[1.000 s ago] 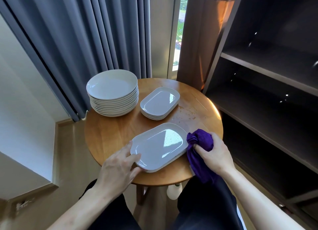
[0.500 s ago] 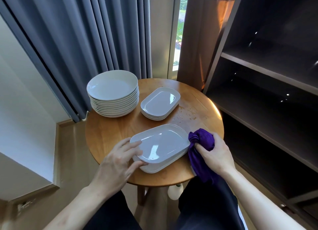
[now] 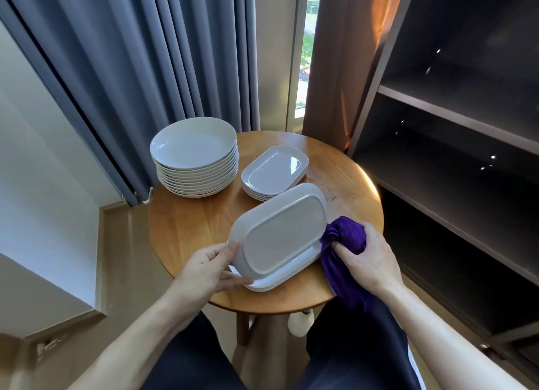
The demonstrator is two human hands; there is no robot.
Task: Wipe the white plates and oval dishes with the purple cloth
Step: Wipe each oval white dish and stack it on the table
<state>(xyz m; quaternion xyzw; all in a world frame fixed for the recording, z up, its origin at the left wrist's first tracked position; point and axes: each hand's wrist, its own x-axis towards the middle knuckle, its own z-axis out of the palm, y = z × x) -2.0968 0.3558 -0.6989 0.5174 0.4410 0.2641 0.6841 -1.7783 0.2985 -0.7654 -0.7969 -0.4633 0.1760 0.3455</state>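
Note:
My left hand (image 3: 207, 270) grips the near left edge of a white oval dish (image 3: 284, 230), tipped up with its underside facing me. It stands over a low pile of oval dishes (image 3: 287, 277) at the table's front. My right hand (image 3: 369, 257) is closed around the bunched purple cloth (image 3: 347, 238), which touches the tilted dish's right edge and hangs down past the table edge. A tall stack of round white plates (image 3: 194, 149) sits at the back left. A second small stack of oval dishes (image 3: 274, 169) lies behind the tilted one.
The round wooden table (image 3: 189, 223) shows wet marks at its right side. Grey curtains (image 3: 140, 69) hang behind it. Dark shelves (image 3: 455, 144) stand close on the right. A white bottle (image 3: 300, 322) is under the table, by my knees.
My left hand has lifted the top oval dish off its pile and turned it over, so its underside now faces up. My right hand with the cloth has stayed at the dish's right edge.

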